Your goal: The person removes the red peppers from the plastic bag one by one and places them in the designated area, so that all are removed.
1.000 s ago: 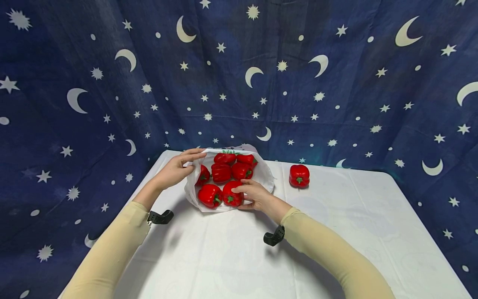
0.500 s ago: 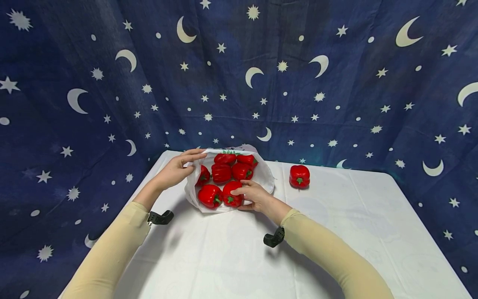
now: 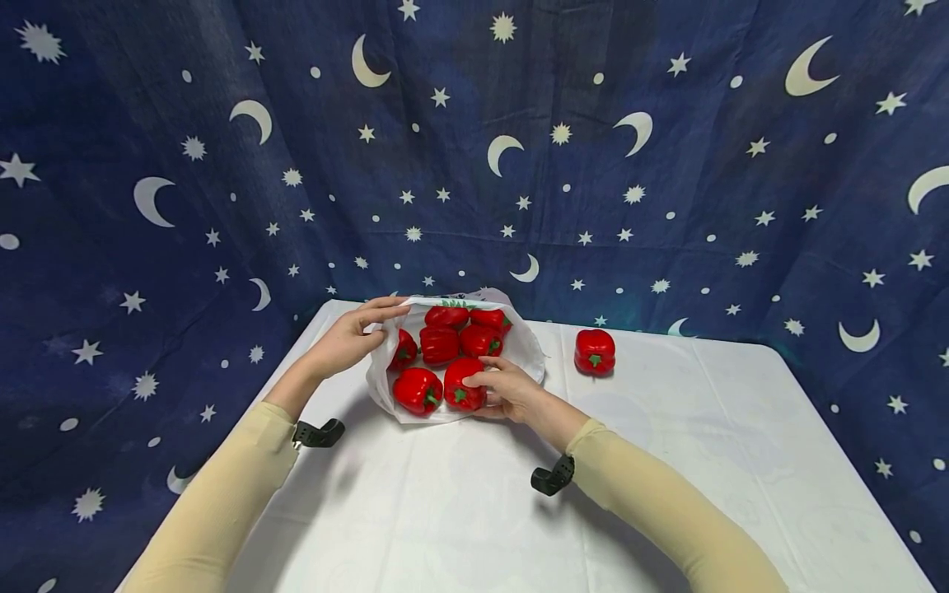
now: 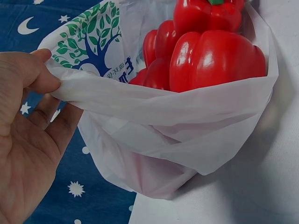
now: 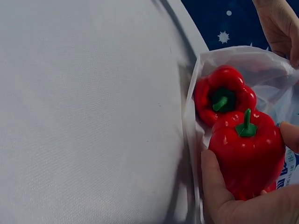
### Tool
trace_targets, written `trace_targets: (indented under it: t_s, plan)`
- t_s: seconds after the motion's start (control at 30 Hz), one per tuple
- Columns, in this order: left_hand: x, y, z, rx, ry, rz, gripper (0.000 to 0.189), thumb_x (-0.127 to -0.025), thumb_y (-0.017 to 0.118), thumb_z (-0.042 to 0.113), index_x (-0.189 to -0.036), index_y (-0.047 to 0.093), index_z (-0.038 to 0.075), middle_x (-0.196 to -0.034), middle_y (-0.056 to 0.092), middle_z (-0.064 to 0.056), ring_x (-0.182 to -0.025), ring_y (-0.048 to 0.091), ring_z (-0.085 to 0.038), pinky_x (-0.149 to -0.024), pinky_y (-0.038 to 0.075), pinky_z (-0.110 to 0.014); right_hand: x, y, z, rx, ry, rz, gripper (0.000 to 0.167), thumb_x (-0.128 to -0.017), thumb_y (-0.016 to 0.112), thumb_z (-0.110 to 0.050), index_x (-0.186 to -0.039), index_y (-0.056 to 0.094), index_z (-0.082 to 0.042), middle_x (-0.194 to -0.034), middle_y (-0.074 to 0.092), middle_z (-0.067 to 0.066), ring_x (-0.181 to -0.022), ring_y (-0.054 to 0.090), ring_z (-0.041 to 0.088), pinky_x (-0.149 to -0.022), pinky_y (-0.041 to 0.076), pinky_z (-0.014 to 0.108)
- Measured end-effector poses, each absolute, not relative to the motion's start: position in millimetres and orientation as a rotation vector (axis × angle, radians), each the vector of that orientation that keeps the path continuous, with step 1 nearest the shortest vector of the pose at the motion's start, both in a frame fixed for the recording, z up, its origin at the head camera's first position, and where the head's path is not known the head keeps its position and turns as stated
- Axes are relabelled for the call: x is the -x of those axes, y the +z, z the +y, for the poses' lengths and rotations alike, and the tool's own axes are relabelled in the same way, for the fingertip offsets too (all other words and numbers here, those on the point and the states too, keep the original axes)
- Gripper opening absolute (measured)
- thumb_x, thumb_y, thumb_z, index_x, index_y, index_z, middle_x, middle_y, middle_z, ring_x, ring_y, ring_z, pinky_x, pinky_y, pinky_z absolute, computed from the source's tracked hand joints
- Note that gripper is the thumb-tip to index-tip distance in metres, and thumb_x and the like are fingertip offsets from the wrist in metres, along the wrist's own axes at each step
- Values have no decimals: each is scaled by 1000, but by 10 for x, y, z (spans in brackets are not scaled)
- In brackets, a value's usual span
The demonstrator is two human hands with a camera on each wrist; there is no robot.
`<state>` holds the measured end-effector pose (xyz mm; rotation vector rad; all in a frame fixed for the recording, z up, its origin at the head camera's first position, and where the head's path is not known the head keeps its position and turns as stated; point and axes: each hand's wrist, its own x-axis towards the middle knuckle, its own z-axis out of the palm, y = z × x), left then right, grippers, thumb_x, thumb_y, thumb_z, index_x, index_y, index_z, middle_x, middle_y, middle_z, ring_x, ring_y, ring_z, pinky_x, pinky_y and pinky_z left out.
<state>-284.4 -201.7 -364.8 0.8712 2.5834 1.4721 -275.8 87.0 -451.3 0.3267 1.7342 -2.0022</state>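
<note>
A white plastic bag (image 3: 532, 354) lies on its side, its mouth facing me, with several red bell peppers in it. My left hand (image 3: 347, 339) pinches the bag's rim at the upper left; in the left wrist view thumb and fingers (image 4: 46, 81) hold the plastic edge. Just inside the mouth, my right hand (image 3: 515, 394) grips a red bell pepper (image 3: 458, 380), thumb on one side and fingers on the other. The right wrist view shows this pepper (image 5: 247, 156) with its green stem up. Left of it sits another bell pepper (image 3: 417, 390).
One more red bell pepper (image 3: 595, 352) stands outside the bag, to the right on the white-covered table (image 3: 445, 511). A dark blue curtain (image 3: 474, 148) with moons and stars hangs close behind the table's far edge.
My right hand and the gripped bell pepper have shifted very slightly to the right, and the right wrist has drawn a little right and nearer. The left hand stays on the bag's rim.
</note>
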Motion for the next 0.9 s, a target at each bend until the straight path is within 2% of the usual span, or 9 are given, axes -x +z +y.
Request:
trace_targets:
  t_s: [0.17, 0.47, 0.57, 0.73, 0.9]
  plan:
    - [2844, -3649, -2019, -863, 1467, 2591, 48, -100, 46, -8, -145, 58, 3, -160, 40, -6, -153, 21, -22, -96, 39, -43, 2724, -4472, 931, -283, -2026, 1695, 76, -85, 79, -13, -153, 45, -17, -142, 52, 21, -117, 62, 41, -88, 54, 57]
    - [2848, -3652, -2031, -837, 1447, 2606, 47, -100, 47, -7, -145, 58, 4, -160, 39, -6, -153, 22, -22, -87, 40, -35, 2661, -4329, 1151, -166, -2053, 1669, 76, -88, 73, -10, -156, 40, -18, -148, 43, 20, -127, 50, 44, -94, 52, 55]
    - [2850, -3655, -2037, -840, 1444, 2609, 47, -100, 47, -7, -145, 58, 4, -160, 39, -7, -153, 22, -23, -90, 39, -39, 2647, -4270, 1250, -134, -2044, 1668, 77, -89, 73, -11, -157, 38, -19, -152, 38, 19, -130, 46, 46, -96, 51, 54]
    - [2841, -3655, -2036, -845, 1453, 2611, 47, -100, 47, -8, -144, 58, 2, -160, 39, -8, -152, 23, -25, -104, 36, -46, 2631, -4189, 1420, -72, -2031, 1670, 76, -90, 72, -12, -157, 38, -18, -153, 36, 19, -133, 44, 45, -98, 50, 54]
    - [2836, -3646, -2035, -830, 1429, 2630, 47, -100, 47, -7, -144, 58, 3, -160, 40, -8, -153, 23, -24, -100, 38, -36, 2629, -4138, 1593, 40, -2026, 1658, 73, -92, 70, -12, -157, 38, -17, -152, 39, 19, -131, 45, 41, -99, 49, 57]
